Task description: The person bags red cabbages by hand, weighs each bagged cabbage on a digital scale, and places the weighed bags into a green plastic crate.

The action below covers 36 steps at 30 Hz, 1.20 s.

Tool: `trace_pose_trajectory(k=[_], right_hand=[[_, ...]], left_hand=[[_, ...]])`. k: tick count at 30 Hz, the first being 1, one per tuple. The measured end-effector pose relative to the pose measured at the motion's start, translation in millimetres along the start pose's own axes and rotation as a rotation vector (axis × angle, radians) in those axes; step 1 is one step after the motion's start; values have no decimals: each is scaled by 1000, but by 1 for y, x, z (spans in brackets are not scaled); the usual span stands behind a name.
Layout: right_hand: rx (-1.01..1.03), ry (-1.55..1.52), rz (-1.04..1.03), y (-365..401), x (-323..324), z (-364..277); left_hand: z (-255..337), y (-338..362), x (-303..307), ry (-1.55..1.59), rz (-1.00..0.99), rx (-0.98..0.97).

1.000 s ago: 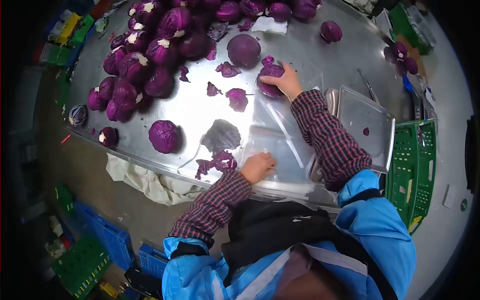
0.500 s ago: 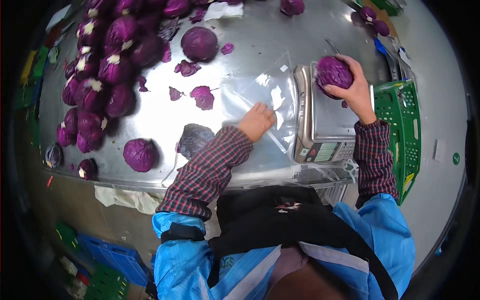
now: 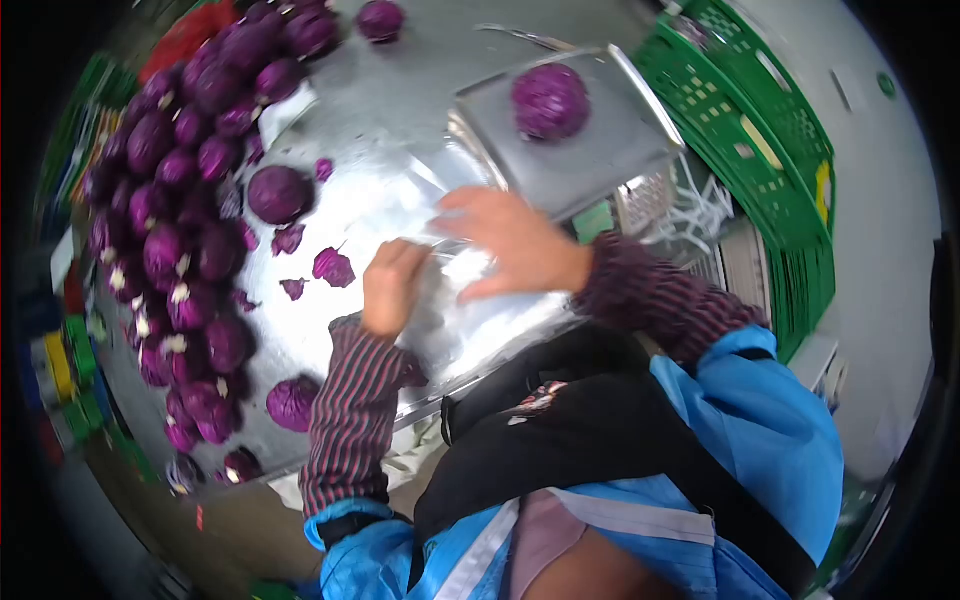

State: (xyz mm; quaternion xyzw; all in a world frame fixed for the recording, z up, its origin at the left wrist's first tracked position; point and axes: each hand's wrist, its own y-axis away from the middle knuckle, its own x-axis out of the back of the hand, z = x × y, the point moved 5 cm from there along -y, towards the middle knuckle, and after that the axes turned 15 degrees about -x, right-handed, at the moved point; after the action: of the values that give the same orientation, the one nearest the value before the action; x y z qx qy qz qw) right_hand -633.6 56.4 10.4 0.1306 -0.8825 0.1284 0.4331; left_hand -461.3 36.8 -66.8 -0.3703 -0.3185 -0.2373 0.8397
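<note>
A round purple cabbage [image 3: 551, 101] rests on the metal pan of the weighing scale [image 3: 600, 150], with no hand on it. Clear plastic film [image 3: 450, 290] lies on the steel table in front of me. My left hand [image 3: 393, 285] is closed at the film's left side, its fingers pinched on the plastic. Over the film, my right hand [image 3: 515, 245] has its fingers spread, slightly blurred, and nothing shows in its grasp. The two hands are close together but apart. Part of the scale's keypad and display is hidden by my right hand and sleeve.
Many purple cabbages [image 3: 165, 255] are heaped on the left of the steel table [image 3: 400, 110]. Loose leaves [image 3: 333, 267] and a single cabbage [image 3: 280, 195] lie nearer the middle. Green crates [image 3: 740, 120] stand at the right, beside white straps [image 3: 690, 215]. A knife-like tool [image 3: 525, 38] lies behind the scale.
My right hand has let go of the cabbage, now on the scale, and moved left over the film. My left hand has closed on the plastic. The view has turned.
</note>
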Motion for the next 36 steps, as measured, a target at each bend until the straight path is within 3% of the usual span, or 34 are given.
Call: trace_pose_trajectory(k=[3, 4, 5, 6, 8, 10, 12, 14, 15, 17, 18, 19, 22, 23, 25, 26, 28, 29, 31, 33, 35, 36], right_hand=[[24, 177, -13, 20, -44, -20], [18, 177, -3, 23, -44, -27], [164, 233, 82, 29, -38, -41], [311, 284, 168, 38, -35, -55], [473, 220, 233, 51, -36, -65], [548, 197, 325, 57, -30, -63], [501, -18, 229, 59, -15, -55], [445, -100, 258, 63, 0, -49], [386, -174, 281, 63, 7, -43], [30, -418, 341, 59, 13, -17], [-66, -426, 348, 60, 18, -10], [-160, -432, 358, 60, 23, -2], [-206, -357, 312, 66, 18, 9], [-208, -360, 311, 67, 17, 11], [-284, -706, 175, 65, 12, 21], [-278, -707, 172, 65, 16, 22], [-627, -1218, -48, 68, 14, 43], [-628, -1213, -36, 69, 20, 48], [-686, -1307, -57, 72, 29, 57], [-661, -1369, -122, 71, 33, 55], [-615, -1200, -138, 71, 39, 68], [-596, -900, -100, 72, 38, 87]], left_hand=[[27, 8, 34, 151, 10, 222], [23, 24, 37, 282, 27, 435], [22, 40, 36, 410, 47, 653], [30, 44, 35, 400, 42, 652], [45, 50, 32, 883, 276, 786], [68, 39, 34, 960, 168, 846], [79, 33, 38, 966, 90, 915], [84, 32, 39, 1260, -10, 817], [94, 24, 39, 1249, -20, 814], [115, -1, 48, 1039, 170, 702], [118, -8, 55, 931, 75, 544], [130, -18, 61, 793, 149, 265], [195, -55, 85, 121, -236, -300], [196, -61, 75, 121, -239, -298], [191, -67, 41, -211, -571, -314], [189, -68, 31, -229, -621, -248], [198, -68, 22, -267, -654, -327], [205, -65, 17, -294, -687, -400], [203, -70, 11, -205, -605, -367], [187, -67, 2, -307, -870, -418], [183, -84, 8, -292, -838, -396], [186, -93, 14, -177, -773, -425]])
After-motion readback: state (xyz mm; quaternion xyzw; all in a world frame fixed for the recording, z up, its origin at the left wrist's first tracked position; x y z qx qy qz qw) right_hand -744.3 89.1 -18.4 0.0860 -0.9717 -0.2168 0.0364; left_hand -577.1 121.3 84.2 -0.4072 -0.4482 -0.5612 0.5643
